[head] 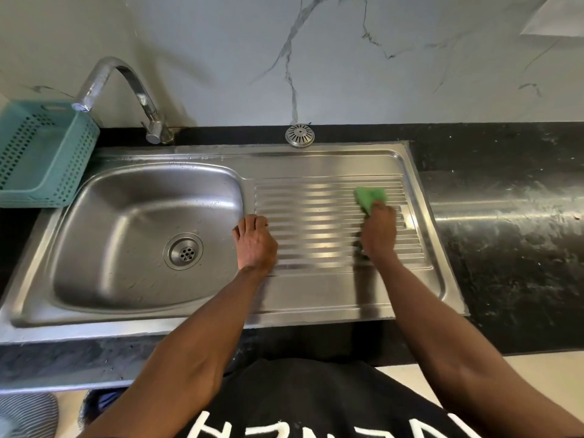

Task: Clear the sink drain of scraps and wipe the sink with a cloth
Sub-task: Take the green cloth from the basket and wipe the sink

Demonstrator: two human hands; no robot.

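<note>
We see two hands at work on the steel draining board (316,289). The right hand (378,233) has its fingers curled round one green cloth (370,197), holding it down on the ridges near the board's far right corner; the hand is slightly blurred. The left hand (255,242) rests on the ridges at the board's left edge, just beside the sink basin (126,216), with its fingers curled under and nothing in them.

We count one basin, and inside it we see only its one round drain (184,251), a perforated fitting at the bottom; whether any small scraps lie on it we cannot tell. One metal strainer cap (300,135) sits apart from the drain, on the black strip behind the draining board, against the marble wall (347,58).

One curved tap (123,90) stands behind the basin, its spout swung left over one teal perforated basket (41,153). We can make out nothing in that basket from here. The basket sits on the black counter (505,232) at the sink's left, and the counter carries on to the right of the draining board.
</note>
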